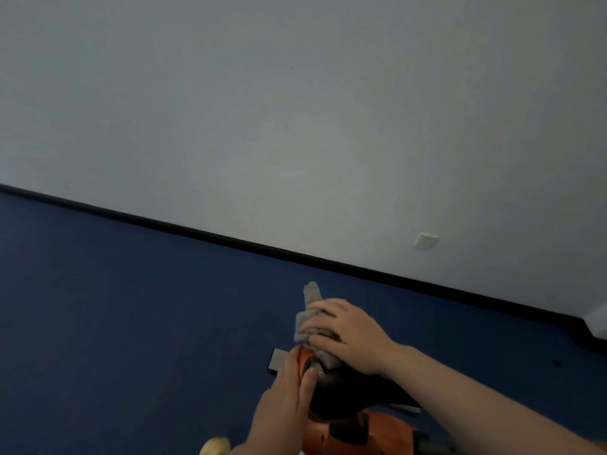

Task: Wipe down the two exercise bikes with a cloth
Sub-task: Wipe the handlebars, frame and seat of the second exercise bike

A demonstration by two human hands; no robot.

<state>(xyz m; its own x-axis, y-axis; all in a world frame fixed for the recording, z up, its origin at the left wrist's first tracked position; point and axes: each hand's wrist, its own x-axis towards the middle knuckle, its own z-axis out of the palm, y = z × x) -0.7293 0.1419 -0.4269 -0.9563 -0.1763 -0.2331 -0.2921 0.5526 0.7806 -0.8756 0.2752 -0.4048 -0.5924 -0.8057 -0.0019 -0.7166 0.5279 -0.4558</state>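
An orange and black exercise bike [345, 431] shows at the bottom centre, with its black saddle [341, 392] on top. My right hand [348, 333] presses a grey cloth [310, 318] onto the saddle's front tip, fingers curled over the bunched fabric. My left hand [289, 399] rests against the saddle's left side, fingers straight along it. Only one bike is in view, and most of it lies below the frame's edge.
Dark blue floor [131, 307] spreads to the left and behind the bike. A white wall [295, 126] with a black skirting board runs across, with a socket [426, 241] low on the right. A yellow object [215, 446] sits at the bottom edge.
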